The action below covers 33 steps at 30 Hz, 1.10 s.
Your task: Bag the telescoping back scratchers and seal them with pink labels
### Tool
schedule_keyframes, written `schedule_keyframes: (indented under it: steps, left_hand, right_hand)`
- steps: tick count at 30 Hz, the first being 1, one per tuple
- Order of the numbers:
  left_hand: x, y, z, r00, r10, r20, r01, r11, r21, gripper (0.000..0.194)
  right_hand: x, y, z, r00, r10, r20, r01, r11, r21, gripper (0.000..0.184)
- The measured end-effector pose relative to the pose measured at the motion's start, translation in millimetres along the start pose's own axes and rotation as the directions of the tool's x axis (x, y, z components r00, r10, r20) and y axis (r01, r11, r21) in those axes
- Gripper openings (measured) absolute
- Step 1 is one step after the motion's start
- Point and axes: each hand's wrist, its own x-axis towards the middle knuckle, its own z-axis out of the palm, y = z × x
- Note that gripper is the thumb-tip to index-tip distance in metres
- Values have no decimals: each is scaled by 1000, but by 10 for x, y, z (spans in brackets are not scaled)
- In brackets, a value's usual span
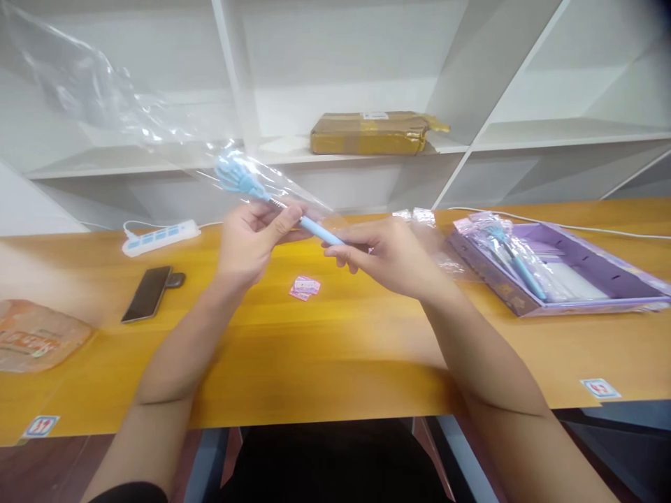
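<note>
A light blue back scratcher (pixel 321 230) with a hand-shaped head and a short metal neck is held tilted above the table, its head up to the left. Clear plastic film (pixel 110 94) surrounds the head and trails off to the upper left. My left hand (pixel 256 234) is closed on the scratcher around its neck, thumb on top. At the lower end of the handle, my right hand (pixel 385 251) pinches the scratcher between thumb and fingers. Small pink-and-white cards (pixel 304 287) lie on the table below, between my hands.
A purple box (pixel 576 304) at right holds another bagged blue back scratcher (pixel 518 265). On the left are a power strip (pixel 162 237), a phone (pixel 147 293) and an orange packet (pixel 39 335). A taped carton (pixel 370 134) sits on the shelf behind the wooden table (pixel 325 377).
</note>
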Motion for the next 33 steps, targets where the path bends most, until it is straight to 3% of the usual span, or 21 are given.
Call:
schedule_keyframes:
  steps: [3, 7, 12, 17, 23, 33]
  left_hand:
    - [16, -23, -9, 1000, -8, -18, 8, 1000, 6, 54]
    - [63, 3, -79, 998, 27, -64, -26, 999, 23, 53]
    - [89, 46, -135, 996, 55, -77, -54, 998, 22, 51]
    - [74, 14, -125, 998, 49, -33, -49, 999, 8, 46]
    - [60, -44, -51, 999, 8, -41, -7, 1000, 7, 50]
    - [4, -102, 1, 993, -55, 104, 52, 998, 34, 57]
  right_hand:
    - [7, -14, -37, 996, 74, 42, -74, 997, 0, 38]
    - [15, 5, -205, 971, 146, 191, -131, 987, -92, 29]
    - [23, 37, -324, 955, 123, 271, -104, 991, -81, 34]
    - [15, 84, -264, 987, 24, 159, -17, 999, -46, 34]
    - [30, 187, -188, 999, 48, -6, -47, 993, 112, 26]
    - [90, 196, -144, 992, 37, -118, -10, 974, 226, 61]
